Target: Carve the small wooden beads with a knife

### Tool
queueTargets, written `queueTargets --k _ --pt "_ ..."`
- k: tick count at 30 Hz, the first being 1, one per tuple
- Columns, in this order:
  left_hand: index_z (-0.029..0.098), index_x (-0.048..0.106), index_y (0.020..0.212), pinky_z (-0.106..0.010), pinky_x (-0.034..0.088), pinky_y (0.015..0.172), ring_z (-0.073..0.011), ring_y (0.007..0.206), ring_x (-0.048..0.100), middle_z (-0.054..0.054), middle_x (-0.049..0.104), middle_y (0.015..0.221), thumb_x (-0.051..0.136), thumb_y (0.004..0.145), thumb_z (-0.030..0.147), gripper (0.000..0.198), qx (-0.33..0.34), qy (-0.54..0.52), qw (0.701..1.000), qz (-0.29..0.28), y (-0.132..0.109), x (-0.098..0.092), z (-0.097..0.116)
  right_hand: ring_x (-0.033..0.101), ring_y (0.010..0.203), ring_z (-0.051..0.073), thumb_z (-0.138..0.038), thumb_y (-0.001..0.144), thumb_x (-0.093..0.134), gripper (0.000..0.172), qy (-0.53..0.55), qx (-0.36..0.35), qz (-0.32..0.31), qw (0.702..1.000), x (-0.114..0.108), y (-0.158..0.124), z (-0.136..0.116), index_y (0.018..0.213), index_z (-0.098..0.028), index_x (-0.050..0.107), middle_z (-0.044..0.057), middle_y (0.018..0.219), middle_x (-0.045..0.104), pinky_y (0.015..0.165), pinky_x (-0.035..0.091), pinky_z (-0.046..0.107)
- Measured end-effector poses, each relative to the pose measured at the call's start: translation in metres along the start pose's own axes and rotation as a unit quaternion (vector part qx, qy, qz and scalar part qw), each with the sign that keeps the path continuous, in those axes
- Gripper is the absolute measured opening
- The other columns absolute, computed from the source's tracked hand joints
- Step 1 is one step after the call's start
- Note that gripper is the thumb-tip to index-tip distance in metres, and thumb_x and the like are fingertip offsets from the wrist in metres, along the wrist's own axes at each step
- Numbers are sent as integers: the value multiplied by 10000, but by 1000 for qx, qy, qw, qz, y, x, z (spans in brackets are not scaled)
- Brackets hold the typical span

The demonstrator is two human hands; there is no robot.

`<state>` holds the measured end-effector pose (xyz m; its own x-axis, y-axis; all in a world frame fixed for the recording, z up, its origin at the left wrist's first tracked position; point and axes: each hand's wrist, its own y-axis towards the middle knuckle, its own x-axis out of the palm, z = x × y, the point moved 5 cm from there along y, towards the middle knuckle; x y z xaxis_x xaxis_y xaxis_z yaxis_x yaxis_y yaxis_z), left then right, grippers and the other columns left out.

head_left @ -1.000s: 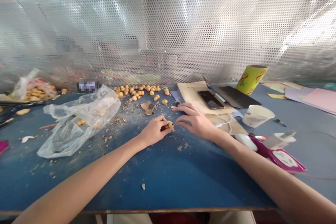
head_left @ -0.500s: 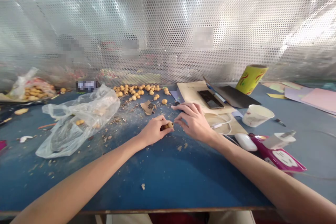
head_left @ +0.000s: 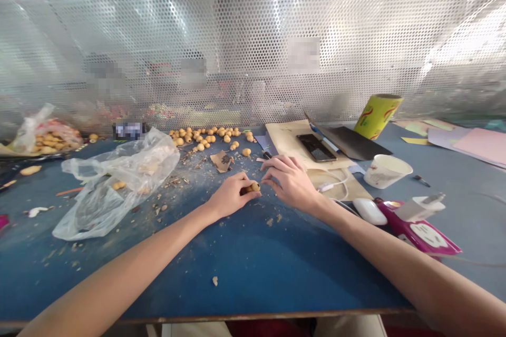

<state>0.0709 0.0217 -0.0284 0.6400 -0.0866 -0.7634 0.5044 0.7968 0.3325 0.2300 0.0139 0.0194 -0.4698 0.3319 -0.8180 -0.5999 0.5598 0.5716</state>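
My left hand [head_left: 229, 195] is closed around a small brown gourd [head_left: 253, 187], whose rounded end with a dark spot shows between thumb and fingers. Most of the gourd is hidden by the hand. Just to its right, my right hand [head_left: 290, 179] hovers close, fingers bent and thumb apart from the index finger. No object shows between those fingertips. A short dark stick-like item [head_left: 268, 155] peeks out beyond the right fingers; whether they touch it I cannot tell. Many small tan gourds [head_left: 201, 139] lie loose behind the hands, near a torn brown scrap [head_left: 221, 161].
A crumpled plastic bag [head_left: 118, 184] and crumbs lie left on the blue table [head_left: 253, 274]. At right are a phone [head_left: 315, 147], white cable [head_left: 336, 185], paper cup [head_left: 387, 171], yellow tube [head_left: 377, 116] and magenta power strip [head_left: 427, 234]. A perforated metal screen [head_left: 253, 52] stands behind.
The view has shifted very slightly. Both hands keep nearly the same pose, with the gourd still in the left one.
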Motion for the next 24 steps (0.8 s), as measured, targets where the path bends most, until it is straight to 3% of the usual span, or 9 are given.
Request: queueTargets --k 4,10,16,24 --pt "189 670 784 -280 422 659 -124 673 488 -9 504 787 585 895 480 323 4 2 1000 -2 0 0 -1 576 987 203 -188 931 541 131 27 -36 -42 998 2 -1 -1 830 -199 624 40 1035 674 875 380 364" --pt "190 671 789 -282 419 649 -123 668 494 -9 515 790 587 894 482 322 7 0 1000 -3 1 0 -2 581 965 207 -234 948 545 126 25 -6 -10 1000 5 -2 2 846 -189 603 60 1023 664 860 357 360" --pt "198 691 821 -281 422 651 -125 673 497 -9 512 797 589 890 489 316 5 4 1000 -4 0 0 -2 558 926 193 -160 940 501 134 26 -57 -57 996 6 -3 3 832 -185 576 55 992 643 853 344 352" --pt "189 683 814 -271 423 659 -122 673 509 -3 517 797 603 883 485 314 1 -6 1000 3 1 2 -4 542 946 213 -168 955 471 133 8 -31 -45 998 12 -1 7 843 -178 544 73 975 619 838 328 349"
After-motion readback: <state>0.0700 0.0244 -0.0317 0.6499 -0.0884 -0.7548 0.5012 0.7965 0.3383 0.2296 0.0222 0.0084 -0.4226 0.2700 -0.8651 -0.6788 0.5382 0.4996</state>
